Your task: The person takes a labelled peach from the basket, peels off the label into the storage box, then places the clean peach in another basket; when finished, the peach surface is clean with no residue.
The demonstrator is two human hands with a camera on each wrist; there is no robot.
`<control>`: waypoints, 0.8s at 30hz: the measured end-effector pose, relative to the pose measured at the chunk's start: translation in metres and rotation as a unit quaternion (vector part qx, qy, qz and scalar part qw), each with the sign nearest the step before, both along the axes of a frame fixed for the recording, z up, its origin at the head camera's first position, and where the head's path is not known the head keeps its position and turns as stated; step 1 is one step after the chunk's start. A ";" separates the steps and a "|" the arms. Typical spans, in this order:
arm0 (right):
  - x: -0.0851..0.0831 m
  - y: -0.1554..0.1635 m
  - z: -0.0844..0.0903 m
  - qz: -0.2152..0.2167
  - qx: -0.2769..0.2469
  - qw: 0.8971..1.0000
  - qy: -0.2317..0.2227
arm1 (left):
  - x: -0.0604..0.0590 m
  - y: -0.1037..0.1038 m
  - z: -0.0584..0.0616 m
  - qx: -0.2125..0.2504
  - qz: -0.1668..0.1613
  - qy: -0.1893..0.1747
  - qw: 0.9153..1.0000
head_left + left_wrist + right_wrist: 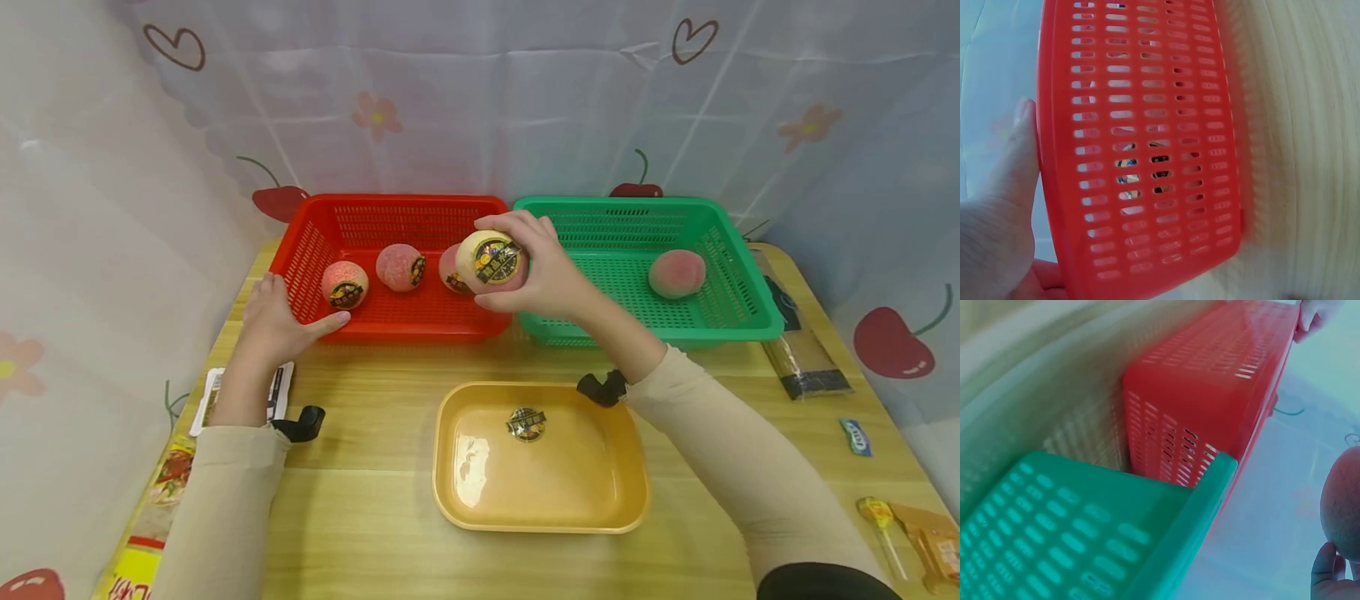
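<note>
My right hand (543, 267) grips a peach (487, 258), pale yellow and pink with a black-and-gold sticker, above the right end of the red basket (405, 327). In the right wrist view the same peach (1342, 500) appears at the right edge, fingertips against it. At the basket's left front corner, my left hand (273, 325) holds the rim, thumb along the front edge. Inside lie three pink peaches: one at the left (345, 285), one mid-basket (400, 267), and one (452, 268) partly hidden behind the held peach.
A green basket (652, 333) adjoins the red one and contains one peach (677, 273). Nearer me sits a yellow tray (540, 527) with a loose-looking sticker (527, 424) inside. Packets (806, 350) lie along the table's right side, and food packages (168, 483) along its left.
</note>
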State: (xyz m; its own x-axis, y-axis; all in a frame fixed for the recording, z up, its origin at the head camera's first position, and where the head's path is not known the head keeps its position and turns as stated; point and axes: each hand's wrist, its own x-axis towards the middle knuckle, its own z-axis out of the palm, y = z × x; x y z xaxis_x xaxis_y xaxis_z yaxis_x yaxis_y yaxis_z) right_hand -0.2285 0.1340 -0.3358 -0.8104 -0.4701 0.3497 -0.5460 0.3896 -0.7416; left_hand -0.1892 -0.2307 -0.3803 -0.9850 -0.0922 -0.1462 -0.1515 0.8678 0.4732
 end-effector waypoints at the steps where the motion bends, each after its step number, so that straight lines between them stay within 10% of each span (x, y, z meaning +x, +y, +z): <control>1: 0.002 0.001 0.000 -0.002 0.002 1.000 0.001 | 0.001 0.002 0.001 0.000 0.002 0.007 1.000; 8: 0.015 0.005 -0.005 -0.020 0.016 1.000 0.013 | 0.016 0.035 0.020 0.013 -0.018 0.127 0.992; 14: 0.025 0.008 -0.006 -0.028 0.021 0.999 0.014 | 0.038 0.098 0.043 0.124 -0.078 0.243 0.959; 19: 0.033 0.009 -0.006 -0.039 0.035 0.998 0.031 | 0.056 0.147 0.057 0.196 -0.146 0.246 0.938; 24: 0.039 0.009 -0.007 -0.047 0.057 0.996 0.055 | 0.060 0.178 0.058 0.200 -0.174 0.225 0.938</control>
State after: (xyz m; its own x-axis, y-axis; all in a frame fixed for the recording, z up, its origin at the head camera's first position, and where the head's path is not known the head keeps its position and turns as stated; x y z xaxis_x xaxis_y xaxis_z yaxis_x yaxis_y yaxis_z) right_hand -0.1891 0.1435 -0.3426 -0.8122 -0.4359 0.3876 -0.5789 0.5201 -0.6280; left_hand -0.1296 -0.0532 -0.3218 -0.9152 0.2206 0.3372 0.4016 0.5676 0.7187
